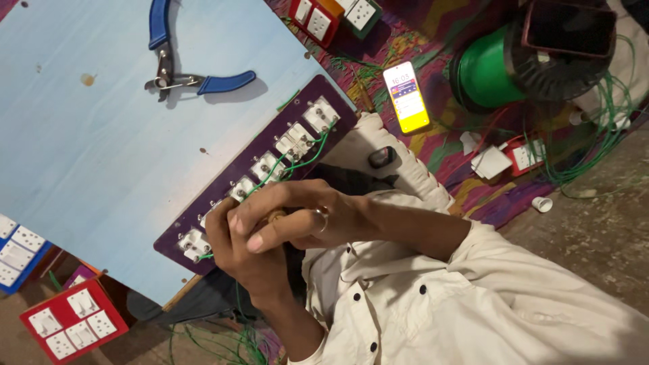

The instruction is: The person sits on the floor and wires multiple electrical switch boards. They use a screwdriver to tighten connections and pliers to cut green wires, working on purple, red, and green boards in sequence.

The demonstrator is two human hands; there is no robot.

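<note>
A pale blue board fills the left of the view, tilted, with blue-handled pliers lying on its upper part. Along the board's lower right edge sits a long purple panel carrying a row of white switch backs, linked by thin green wire. To the upper right, well apart from the board, lies a big spool of green wire on a patterned cloth, with a lit phone beside it. A red switch plate rests at the lower left.

Both hands meet at the panel's lower end — the right hand, a ring on one finger, lies over the left hand. Their fingers are curled together around a small brownish handle, seemingly a tool; its tip is hidden, so where it touches the panel cannot be told.
</note>
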